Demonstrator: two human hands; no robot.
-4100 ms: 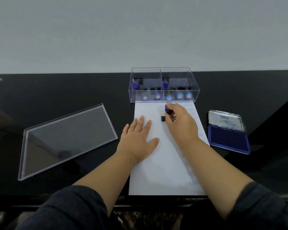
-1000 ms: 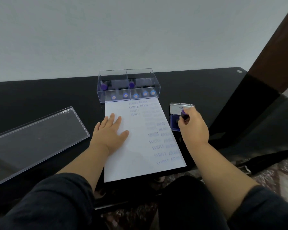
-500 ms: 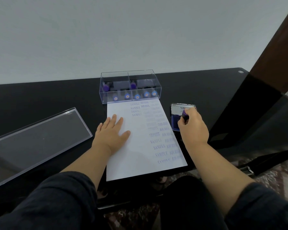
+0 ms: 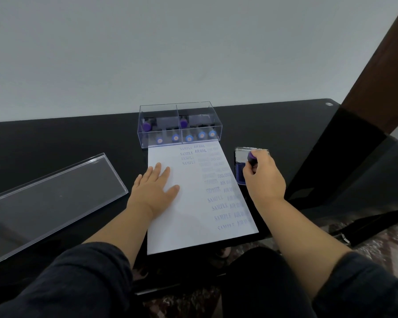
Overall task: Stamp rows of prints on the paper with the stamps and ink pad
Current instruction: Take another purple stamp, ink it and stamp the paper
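Your right hand grips the stamp on the ink pad for inking; your flat left hand steadies the paper.

A plain pale grey-white wall fills the upper half of the view, evenly lit. Against it stands a glossy black counter with a small round fitting near its far right corner. A dark brown wooden post leans across the right side. Below right, patterned flooring shows.
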